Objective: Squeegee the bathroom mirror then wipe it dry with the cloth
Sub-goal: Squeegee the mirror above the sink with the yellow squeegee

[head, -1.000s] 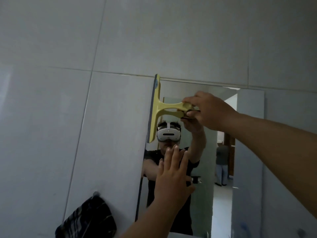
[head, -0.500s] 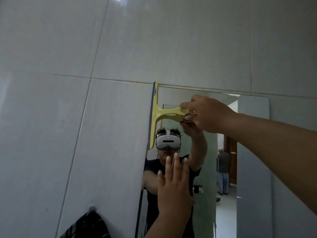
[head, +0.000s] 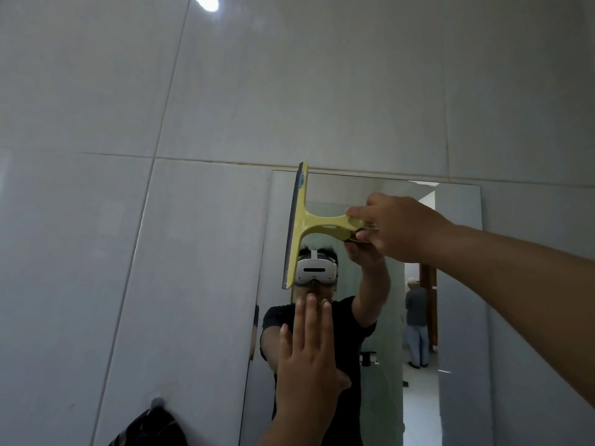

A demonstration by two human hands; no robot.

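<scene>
A tall mirror (head: 457, 317) hangs on a grey tiled wall. My right hand (head: 397, 228) grips the handle of a yellow squeegee (head: 299, 226), whose blade stands vertical against the glass near the mirror's top left corner. My left hand (head: 307, 355) is flat on the lower part of the mirror with fingers stretched out, holding nothing. A dark striped cloth (head: 151, 428) hangs from a wall hook (head: 157, 402) at the lower left, partly cut off by the frame's edge.
Large grey wall tiles (head: 161, 91) surround the mirror. The glass reflects a person in a headset and a second person standing in a doorway behind. A ceiling light glints at the top.
The squeegee blade has shifted a little to the right from the mirror's left edge. The view tilted, then levelled, so the cloth dipped and came back. My left hand stays flat on the glass.
</scene>
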